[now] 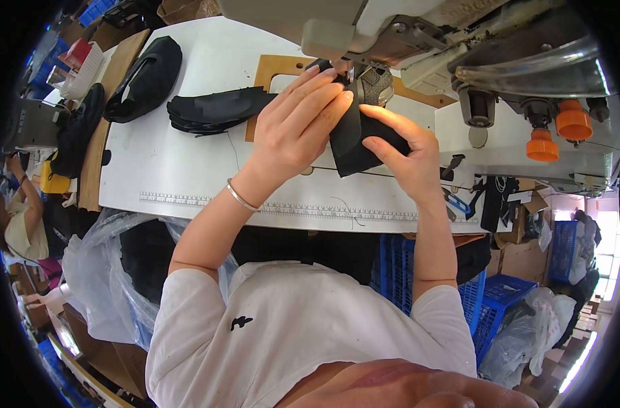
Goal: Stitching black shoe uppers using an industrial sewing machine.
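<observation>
Under the needle area of a sewing machine [327, 41] lies a black shoe-upper piece [349, 146], with its near part bent up. My left hand [299, 119] rests on its left side, fingers stretched out and pressed together close to the presser foot; the fingertips are partly lost in the lamp's glare. On the right, my right hand [410, 153] grips the black piece between thumb and fingers. A stack of black cut pieces [211, 112] lies left of my left hand. Farther left sits a black shoe upper [145, 80].
A printed ruler [282, 207] runs along the white table's near edge. Orange knobs [572, 121] hang at the right, below a clear shield [534, 78]. A black shoe [78, 132] and a white basket [82, 75] stand left. Blue crates [504, 292] are low right; another person [27, 217] sits far left.
</observation>
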The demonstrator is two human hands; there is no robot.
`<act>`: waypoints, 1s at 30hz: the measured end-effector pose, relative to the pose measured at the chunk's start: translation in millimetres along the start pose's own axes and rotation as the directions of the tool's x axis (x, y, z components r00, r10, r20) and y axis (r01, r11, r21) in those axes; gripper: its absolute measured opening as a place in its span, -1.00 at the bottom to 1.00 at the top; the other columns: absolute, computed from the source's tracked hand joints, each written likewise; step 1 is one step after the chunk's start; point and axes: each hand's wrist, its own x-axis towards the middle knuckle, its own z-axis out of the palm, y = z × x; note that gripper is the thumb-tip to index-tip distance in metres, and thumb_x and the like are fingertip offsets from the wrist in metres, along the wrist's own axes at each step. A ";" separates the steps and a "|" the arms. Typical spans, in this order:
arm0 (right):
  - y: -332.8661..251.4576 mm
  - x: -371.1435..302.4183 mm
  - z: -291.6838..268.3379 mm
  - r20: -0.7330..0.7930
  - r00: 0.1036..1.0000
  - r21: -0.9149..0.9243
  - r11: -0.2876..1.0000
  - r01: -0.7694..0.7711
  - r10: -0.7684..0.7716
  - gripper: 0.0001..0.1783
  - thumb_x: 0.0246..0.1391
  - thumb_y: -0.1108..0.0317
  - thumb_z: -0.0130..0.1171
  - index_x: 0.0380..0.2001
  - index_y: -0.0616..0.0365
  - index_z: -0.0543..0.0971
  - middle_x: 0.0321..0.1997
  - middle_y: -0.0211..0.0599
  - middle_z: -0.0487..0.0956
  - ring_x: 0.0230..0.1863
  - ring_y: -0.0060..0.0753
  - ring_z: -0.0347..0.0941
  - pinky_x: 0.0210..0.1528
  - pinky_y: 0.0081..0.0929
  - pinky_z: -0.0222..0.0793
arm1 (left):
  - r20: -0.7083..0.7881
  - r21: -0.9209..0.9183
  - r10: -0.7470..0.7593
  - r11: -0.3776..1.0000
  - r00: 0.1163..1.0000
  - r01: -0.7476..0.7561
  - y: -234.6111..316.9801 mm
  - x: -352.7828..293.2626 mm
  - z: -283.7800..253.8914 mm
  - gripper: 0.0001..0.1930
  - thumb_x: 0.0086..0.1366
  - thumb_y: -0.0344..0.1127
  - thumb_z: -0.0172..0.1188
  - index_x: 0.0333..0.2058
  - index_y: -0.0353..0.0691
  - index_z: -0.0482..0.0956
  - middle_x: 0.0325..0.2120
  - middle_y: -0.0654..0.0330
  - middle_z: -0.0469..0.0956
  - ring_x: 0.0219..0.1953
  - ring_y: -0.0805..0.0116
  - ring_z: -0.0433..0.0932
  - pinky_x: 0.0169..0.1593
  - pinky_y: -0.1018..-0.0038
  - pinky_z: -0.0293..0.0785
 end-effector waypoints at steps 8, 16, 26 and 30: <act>28.1 -36.0 19.3 -0.134 0.978 0.045 0.985 0.165 -0.158 -0.54 0.04 0.56 0.43 0.07 0.20 0.67 0.01 -0.26 0.75 -0.08 -0.52 0.68 -0.02 -0.59 0.53 | -0.054 -0.023 0.065 0.998 0.996 -0.066 -10.5 -2.2 -2.5 -0.74 0.07 -0.59 0.32 -0.20 -0.36 0.73 -0.26 0.08 0.69 -0.03 0.08 0.72 0.10 0.17 0.72; 24.9 -38.3 23.9 -0.127 0.984 0.067 0.989 0.132 -0.123 -0.54 0.09 0.56 0.40 0.10 0.23 0.66 0.04 -0.23 0.74 -0.09 -0.52 0.68 -0.04 -0.61 0.52 | -0.044 -0.006 0.098 0.995 0.994 -0.098 -15.5 -3.3 -1.5 -0.77 0.13 -0.56 0.31 -0.19 -0.34 0.72 -0.25 0.08 0.71 -0.02 0.07 0.72 0.10 0.19 0.72; 22.6 -35.0 25.3 -0.178 0.980 0.090 0.990 0.107 -0.089 -0.55 0.13 0.54 0.37 0.12 0.20 0.65 0.03 -0.32 0.74 -0.10 -0.68 0.61 -0.12 -0.72 0.45 | -0.067 -0.056 0.142 0.988 0.988 -0.146 -26.1 -9.0 -0.2 -0.75 0.12 -0.55 0.30 -0.17 -0.30 0.70 -0.16 0.07 0.72 0.02 0.09 0.71 0.12 0.19 0.71; 23.7 -31.2 23.4 -0.201 0.975 0.073 0.992 0.106 -0.089 -0.57 0.14 0.54 0.36 0.11 0.19 0.66 0.03 -0.36 0.74 -0.17 -0.78 0.54 -0.24 -0.81 0.35 | -0.035 -0.027 0.149 0.988 0.988 -0.150 -28.4 -7.6 -0.4 -0.73 0.12 -0.52 0.30 -0.16 -0.28 0.71 -0.15 0.10 0.71 0.02 0.09 0.71 0.11 0.21 0.71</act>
